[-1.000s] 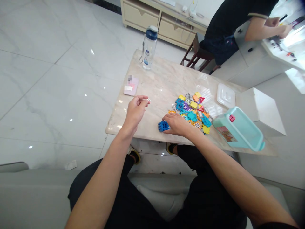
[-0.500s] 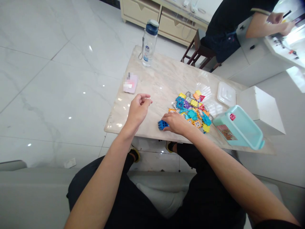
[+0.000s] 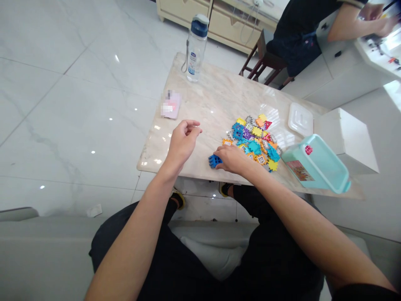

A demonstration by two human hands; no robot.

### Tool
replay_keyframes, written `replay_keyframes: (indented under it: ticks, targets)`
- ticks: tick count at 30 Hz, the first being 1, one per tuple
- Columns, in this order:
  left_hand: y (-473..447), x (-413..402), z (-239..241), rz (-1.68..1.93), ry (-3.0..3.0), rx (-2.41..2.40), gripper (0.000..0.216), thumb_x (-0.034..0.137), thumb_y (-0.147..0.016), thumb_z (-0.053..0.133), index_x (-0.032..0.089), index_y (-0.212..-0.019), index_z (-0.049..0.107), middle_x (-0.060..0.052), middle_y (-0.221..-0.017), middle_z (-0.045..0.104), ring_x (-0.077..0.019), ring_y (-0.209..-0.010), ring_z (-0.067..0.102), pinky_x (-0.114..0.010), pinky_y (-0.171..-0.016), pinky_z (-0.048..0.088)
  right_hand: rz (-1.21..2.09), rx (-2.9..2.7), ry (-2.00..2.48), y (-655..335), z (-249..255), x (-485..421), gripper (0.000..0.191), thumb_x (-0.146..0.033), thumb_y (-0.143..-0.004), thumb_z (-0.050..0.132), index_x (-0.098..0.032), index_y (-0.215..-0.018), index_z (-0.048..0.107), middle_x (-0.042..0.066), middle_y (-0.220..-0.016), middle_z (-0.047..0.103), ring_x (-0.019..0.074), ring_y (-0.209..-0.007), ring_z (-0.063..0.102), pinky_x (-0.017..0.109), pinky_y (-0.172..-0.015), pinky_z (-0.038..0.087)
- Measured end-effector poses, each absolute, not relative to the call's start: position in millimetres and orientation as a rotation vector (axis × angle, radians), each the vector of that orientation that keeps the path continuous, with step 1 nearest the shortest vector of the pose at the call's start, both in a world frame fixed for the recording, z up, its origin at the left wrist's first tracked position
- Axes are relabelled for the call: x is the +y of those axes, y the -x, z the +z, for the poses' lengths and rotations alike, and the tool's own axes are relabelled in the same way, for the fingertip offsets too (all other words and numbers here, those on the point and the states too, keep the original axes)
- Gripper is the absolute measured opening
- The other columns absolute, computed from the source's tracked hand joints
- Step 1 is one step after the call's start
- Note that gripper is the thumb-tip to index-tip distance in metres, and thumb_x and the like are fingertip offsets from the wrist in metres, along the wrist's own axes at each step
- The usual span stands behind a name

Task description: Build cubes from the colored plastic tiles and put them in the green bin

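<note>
On the near part of the table, my right hand [image 3: 232, 159] grips a blue toothed building block [image 3: 214, 161] between thumb and fingers; the palm side is hidden. Just beyond and right of that hand lies a heap of toothed plastic building pieces [image 3: 254, 146] in yellow, orange, purple, turquoise, red and grey. My left hand [image 3: 184, 141] hovers over the table to the left of the block. Its fingers are loosely bent, with a small gap between thumb and index finger, and I see nothing in it.
A turquoise plastic bin [image 3: 316, 165] stands at the right, near a clear lid [image 3: 300, 120] and a white box [image 3: 357, 138]. A water bottle [image 3: 196, 54] and a pink pad [image 3: 171, 106] are on the table's left side. A person [image 3: 300, 37] sits at another table beyond.
The view has shifted slightly, so the table's far side sits a little higher. Both hands hold nearly the same pose, and the blue block stays in my right hand.
</note>
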State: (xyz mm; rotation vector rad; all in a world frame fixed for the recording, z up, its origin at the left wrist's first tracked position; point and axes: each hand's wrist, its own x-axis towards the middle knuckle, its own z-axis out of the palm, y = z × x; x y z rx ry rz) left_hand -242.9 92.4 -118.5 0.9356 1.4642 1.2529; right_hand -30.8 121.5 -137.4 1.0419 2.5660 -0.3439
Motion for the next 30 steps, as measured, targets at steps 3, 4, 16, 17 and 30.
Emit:
replay_keyframes:
  ticks: [3,4,16,17,30]
  targets:
    - [243.9,93.6,-121.1,1.253,-0.941,1.477,0.016,0.023,-0.095,0.067,0.021,-0.109,0.074,-0.006,-0.106,0.081,-0.0217,-0.1,0.072,-0.036,-0.089,0.054,-0.31,2.538,-1.008,31.1,-134.6,120.7,0.028,-0.035,-0.096,0.087,-0.014,-0.115,0.081,0.018,-0.119,0.08,0.0358,-0.115,0.074,0.041,-0.094,0.055]
    - [244.1,94.1,-122.5,1.257,-0.946,1.478,0.016,0.022,-0.095,0.067,0.021,-0.109,0.073,-0.006,-0.105,0.081,-0.0211,-0.099,0.072,-0.035,-0.089,0.055,-0.297,2.525,-0.991,31.4,-133.9,120.7,0.029,-0.036,-0.097,0.086,-0.014,-0.116,0.08,0.018,-0.119,0.08,0.035,-0.116,0.074,0.04,-0.093,0.055]
    - [242.3,94.0,-132.7,1.33,-1.128,1.52,0.015,0.018,-0.097,0.066,0.02,-0.109,0.074,-0.007,-0.114,0.08,-0.018,-0.101,0.074,-0.035,-0.096,0.057,-0.28,2.458,-0.991,35.1,-137.5,117.8,0.027,-0.035,-0.101,0.082,-0.014,-0.117,0.076,0.016,-0.122,0.078,0.0325,-0.12,0.073,0.037,-0.095,0.054]
    - [242.2,94.5,-133.0,1.33,-1.136,1.53,0.015,0.017,-0.096,0.066,0.02,-0.109,0.074,-0.007,-0.113,0.08,-0.0179,-0.101,0.074,-0.035,-0.097,0.057,-0.285,2.459,-0.993,34.5,-137.2,117.3,0.028,-0.034,-0.101,0.082,-0.014,-0.118,0.075,0.016,-0.123,0.078,0.0324,-0.12,0.073,0.037,-0.096,0.054]
    - [234.5,62.9,-157.2,0.313,-2.044,1.734,0.024,0.023,-0.103,0.071,0.019,-0.127,0.073,-0.013,-0.127,0.076,-0.0347,-0.126,0.067,-0.046,-0.102,0.056,-0.312,2.473,-0.997,28.4,-139.1,117.5,0.026,-0.031,-0.102,0.081,-0.013,-0.119,0.077,0.016,-0.123,0.077,0.0305,-0.114,0.074,0.035,-0.091,0.053]
